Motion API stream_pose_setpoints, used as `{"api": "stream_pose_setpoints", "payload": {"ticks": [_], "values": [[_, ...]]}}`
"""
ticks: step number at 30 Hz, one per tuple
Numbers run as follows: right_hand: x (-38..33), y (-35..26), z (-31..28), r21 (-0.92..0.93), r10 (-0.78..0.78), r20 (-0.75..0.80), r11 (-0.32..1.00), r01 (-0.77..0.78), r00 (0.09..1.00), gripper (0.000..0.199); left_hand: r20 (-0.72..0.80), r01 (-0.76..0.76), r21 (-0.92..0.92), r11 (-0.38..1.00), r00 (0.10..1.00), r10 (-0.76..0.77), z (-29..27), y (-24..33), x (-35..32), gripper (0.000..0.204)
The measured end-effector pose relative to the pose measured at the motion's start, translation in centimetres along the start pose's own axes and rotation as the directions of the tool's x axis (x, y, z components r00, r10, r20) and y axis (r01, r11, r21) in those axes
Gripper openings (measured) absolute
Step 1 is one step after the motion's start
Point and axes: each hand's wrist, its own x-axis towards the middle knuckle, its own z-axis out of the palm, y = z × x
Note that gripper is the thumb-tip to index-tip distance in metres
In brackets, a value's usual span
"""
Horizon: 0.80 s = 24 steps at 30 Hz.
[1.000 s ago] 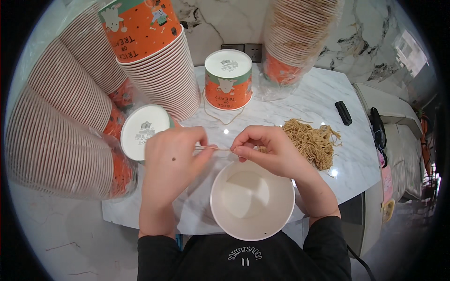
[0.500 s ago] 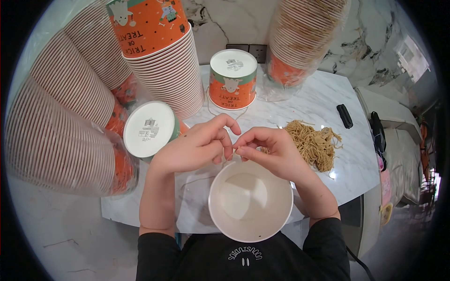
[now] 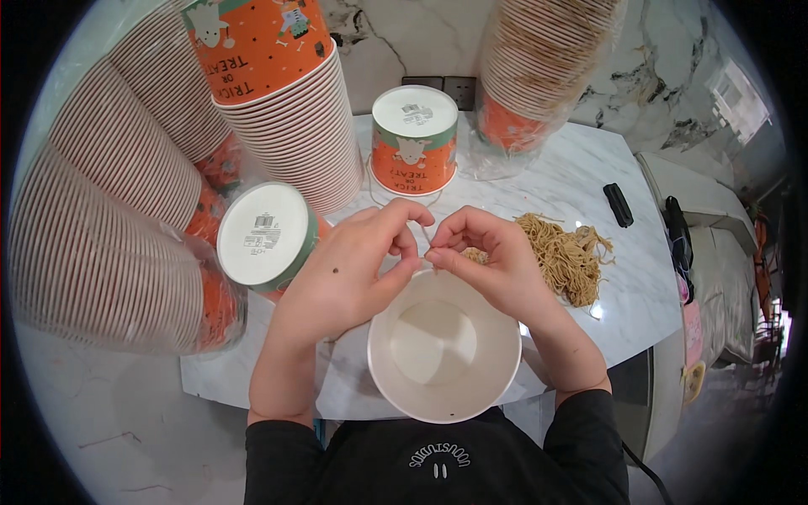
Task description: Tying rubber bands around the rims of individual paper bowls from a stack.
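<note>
A white-lined paper bucket (image 3: 446,402) stands at the table's near edge against my shirt, its mouth tilted up toward me. A small dark hole or spot shows near its near rim. Over its far rim my left hand (image 3: 332,273) and my right hand (image 3: 497,257) meet, both closed in a pinch. A short piece of thin cord (image 3: 427,236) runs between their fingertips; its ends are hidden by the fingers. Right of my right hand lies a tangled pile of tan cords (image 3: 572,261).
Upside-down orange buckets stand behind the hands (image 3: 414,160) and left of them (image 3: 265,236). A tall bucket stack (image 3: 290,126) rises behind; plastic-wrapped stacks (image 3: 109,252) fill the left, another (image 3: 539,76) the back right. A black object (image 3: 618,205) lies on the marble-look table (image 3: 623,295).
My left hand has turned, showing more of its back, and its thumb now reaches to the right fingertips. The bucket has shifted slightly left and away from me.
</note>
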Motion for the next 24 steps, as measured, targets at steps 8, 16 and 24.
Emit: {"api": "stream_pose_setpoints", "payload": {"ticks": [8,16,24], "values": [[-0.2,-1.4,-0.2,-0.124,0.068,0.01,0.99,-0.066,0.998,0.016,-0.113,0.112,-0.072,0.991,0.986,-0.12,1.1,0.4,0.3,0.024],[-0.1,-0.8,-0.4,-0.156,0.02,0.022,0.988,-0.016,1.0,0.017,0.02,0.203,-0.091,0.975,0.979,-0.202,0.5,0.5,0.5,0.024],[-0.1,-1.5,-0.3,-0.131,0.024,0.022,0.991,-0.021,0.999,0.017,0.035,0.33,-0.221,0.918,0.943,-0.331,0.5,0.1,0.8,0.026]]}}
